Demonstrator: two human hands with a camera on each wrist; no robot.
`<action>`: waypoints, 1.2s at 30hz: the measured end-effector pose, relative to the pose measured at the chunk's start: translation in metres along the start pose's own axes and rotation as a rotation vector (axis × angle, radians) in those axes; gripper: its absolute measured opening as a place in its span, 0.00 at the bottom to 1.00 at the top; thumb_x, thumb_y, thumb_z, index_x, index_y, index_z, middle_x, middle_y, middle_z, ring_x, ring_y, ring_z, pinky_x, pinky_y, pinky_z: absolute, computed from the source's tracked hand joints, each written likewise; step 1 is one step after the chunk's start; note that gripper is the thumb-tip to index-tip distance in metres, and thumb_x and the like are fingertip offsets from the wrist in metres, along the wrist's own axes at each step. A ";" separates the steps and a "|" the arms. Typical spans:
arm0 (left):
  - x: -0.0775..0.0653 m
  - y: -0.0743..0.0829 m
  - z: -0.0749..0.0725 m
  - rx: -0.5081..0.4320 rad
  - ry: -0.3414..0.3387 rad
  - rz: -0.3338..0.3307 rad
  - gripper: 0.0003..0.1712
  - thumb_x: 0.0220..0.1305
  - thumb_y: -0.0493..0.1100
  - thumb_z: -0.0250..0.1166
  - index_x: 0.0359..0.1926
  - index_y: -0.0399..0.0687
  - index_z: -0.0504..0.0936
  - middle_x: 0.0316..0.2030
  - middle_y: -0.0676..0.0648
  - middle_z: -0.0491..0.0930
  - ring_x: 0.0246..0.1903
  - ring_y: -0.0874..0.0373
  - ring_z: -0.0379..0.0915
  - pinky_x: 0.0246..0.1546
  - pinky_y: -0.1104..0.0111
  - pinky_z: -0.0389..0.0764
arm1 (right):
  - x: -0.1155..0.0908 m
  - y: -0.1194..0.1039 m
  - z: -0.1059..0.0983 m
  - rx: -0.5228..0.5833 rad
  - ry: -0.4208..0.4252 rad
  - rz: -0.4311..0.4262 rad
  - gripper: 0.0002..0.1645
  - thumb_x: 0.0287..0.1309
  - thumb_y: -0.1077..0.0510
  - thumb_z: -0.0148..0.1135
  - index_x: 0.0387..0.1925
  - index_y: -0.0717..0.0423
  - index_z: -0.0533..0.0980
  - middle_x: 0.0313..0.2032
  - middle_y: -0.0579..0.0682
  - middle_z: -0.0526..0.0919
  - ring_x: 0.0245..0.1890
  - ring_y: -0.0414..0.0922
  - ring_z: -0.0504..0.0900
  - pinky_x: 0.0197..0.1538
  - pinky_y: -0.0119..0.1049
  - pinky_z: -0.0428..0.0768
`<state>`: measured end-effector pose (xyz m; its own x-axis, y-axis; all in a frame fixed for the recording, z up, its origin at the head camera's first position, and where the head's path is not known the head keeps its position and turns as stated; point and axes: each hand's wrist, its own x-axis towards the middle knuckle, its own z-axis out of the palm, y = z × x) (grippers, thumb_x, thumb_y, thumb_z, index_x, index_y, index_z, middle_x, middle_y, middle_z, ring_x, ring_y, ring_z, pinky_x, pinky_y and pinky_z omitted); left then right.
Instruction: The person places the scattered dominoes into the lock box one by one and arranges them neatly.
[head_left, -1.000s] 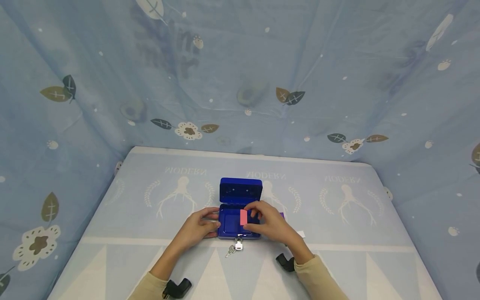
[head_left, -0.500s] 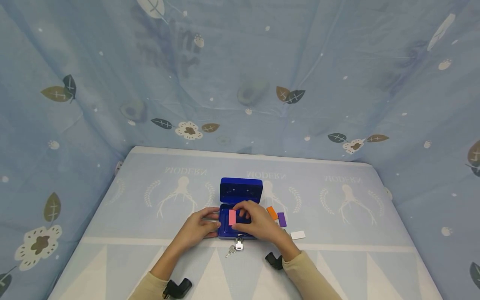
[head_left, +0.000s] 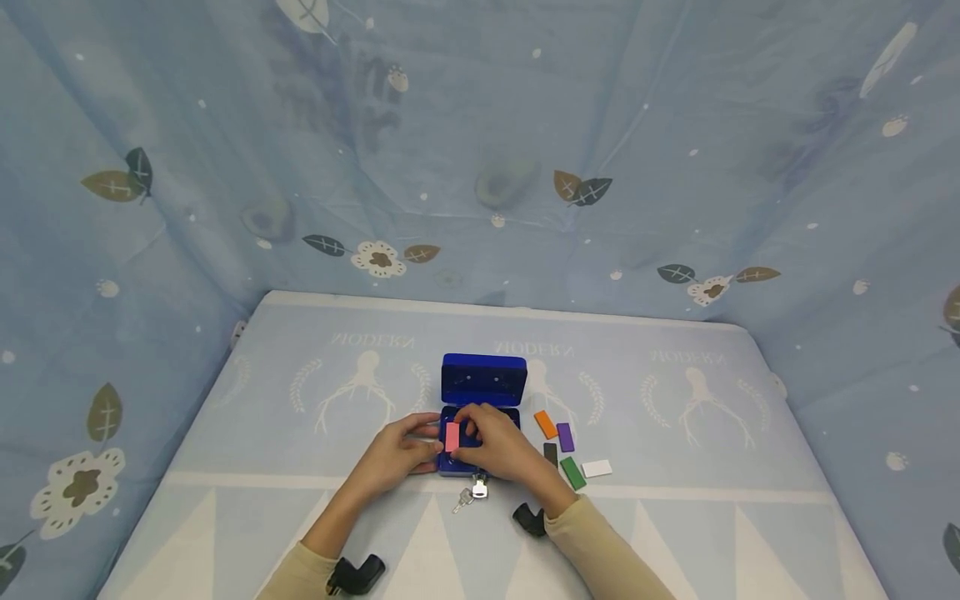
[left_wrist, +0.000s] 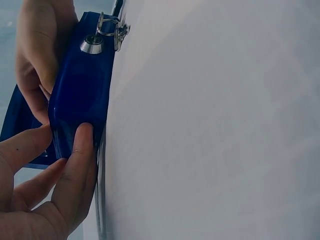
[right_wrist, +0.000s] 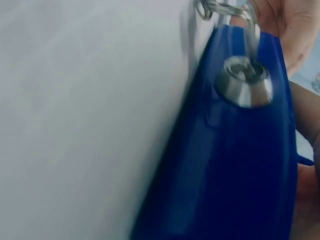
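Observation:
A small blue cash box [head_left: 483,380] stands on the table with its lid raised. My left hand [head_left: 392,457] holds its left end; in the left wrist view the fingertips lie against the corner and rim. Between the thumb and fingers of my right hand [head_left: 498,447] is a pink domino block [head_left: 452,437], pinched upright over the left part of the box's inside. That hand covers much of the interior. A silver lock [left_wrist: 92,45] sits in the front wall, with a key in it; a spare key [head_left: 462,500] hangs from the ring.
Right of the box lie several loose blocks: orange [head_left: 546,424], purple [head_left: 566,437], black [head_left: 551,453], green [head_left: 573,472] and white [head_left: 597,468]. A patterned cloth covers the table [head_left: 705,450]. Blue curtains [head_left: 480,150] hang behind and at the sides.
My right hand has carried the pink domino block leftward across the box, close to its left end. The loose blocks at the right have come into view. My left hand stays put.

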<state>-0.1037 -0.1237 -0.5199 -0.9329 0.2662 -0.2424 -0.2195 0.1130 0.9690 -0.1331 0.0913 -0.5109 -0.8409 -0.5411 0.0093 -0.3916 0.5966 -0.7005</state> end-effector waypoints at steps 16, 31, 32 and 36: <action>0.001 0.001 0.001 0.014 0.001 -0.003 0.29 0.65 0.31 0.65 0.67 0.34 0.71 0.54 0.34 0.76 0.46 0.45 0.82 0.40 0.60 0.88 | 0.007 -0.003 0.007 -0.125 -0.066 0.085 0.27 0.52 0.51 0.78 0.51 0.53 0.77 0.28 0.40 0.74 0.29 0.38 0.72 0.30 0.30 0.74; 0.002 -0.001 -0.001 0.004 -0.002 -0.006 0.30 0.64 0.31 0.66 0.67 0.34 0.71 0.55 0.33 0.76 0.45 0.45 0.82 0.40 0.59 0.88 | 0.007 -0.006 0.009 -0.139 -0.058 0.110 0.29 0.51 0.48 0.79 0.51 0.52 0.77 0.27 0.39 0.74 0.29 0.39 0.72 0.28 0.30 0.73; 0.002 -0.001 -0.001 0.004 -0.003 -0.007 0.30 0.64 0.31 0.66 0.67 0.34 0.71 0.55 0.33 0.76 0.45 0.45 0.82 0.40 0.59 0.88 | 0.007 -0.006 0.008 -0.135 -0.056 0.109 0.29 0.51 0.48 0.78 0.51 0.52 0.76 0.27 0.39 0.74 0.29 0.39 0.72 0.28 0.30 0.73; 0.001 -0.001 -0.001 0.014 0.003 -0.009 0.30 0.64 0.31 0.66 0.67 0.34 0.71 0.55 0.33 0.76 0.45 0.46 0.82 0.39 0.60 0.88 | 0.005 -0.007 0.007 -0.116 -0.045 0.098 0.27 0.53 0.49 0.77 0.51 0.53 0.77 0.28 0.41 0.75 0.29 0.39 0.72 0.29 0.30 0.74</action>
<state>-0.1048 -0.1247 -0.5213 -0.9319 0.2622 -0.2507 -0.2237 0.1286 0.9661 -0.1318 0.0803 -0.5108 -0.8609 -0.5009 -0.0887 -0.3508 0.7110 -0.6095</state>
